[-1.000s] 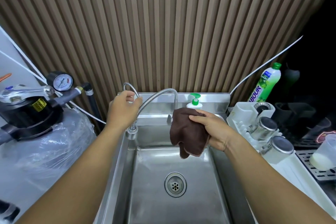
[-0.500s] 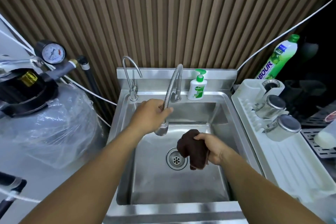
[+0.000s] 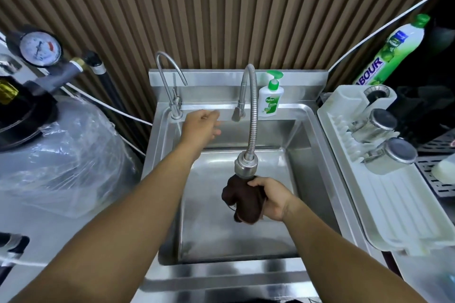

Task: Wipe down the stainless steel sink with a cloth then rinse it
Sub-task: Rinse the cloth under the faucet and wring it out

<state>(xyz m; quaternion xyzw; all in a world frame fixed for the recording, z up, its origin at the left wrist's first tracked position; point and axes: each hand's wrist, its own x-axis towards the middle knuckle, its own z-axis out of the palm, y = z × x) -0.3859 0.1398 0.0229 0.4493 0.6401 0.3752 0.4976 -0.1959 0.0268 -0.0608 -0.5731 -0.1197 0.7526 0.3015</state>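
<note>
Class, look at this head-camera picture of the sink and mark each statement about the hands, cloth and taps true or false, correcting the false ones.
1. The right hand holds a dark brown cloth just under the flexible tap's spray head. True.
2. The left hand grips the flexible tap's hose. False: it is open, near the tap lever at the back of the sink, holding nothing.
3. The soap pump bottle stands on the sink's back ledge. True.
4. The cloth lies flat on the sink floor. False: it hangs bunched from the right hand.
5. Two metal cups lie on the drying rack to the right. True.
</note>
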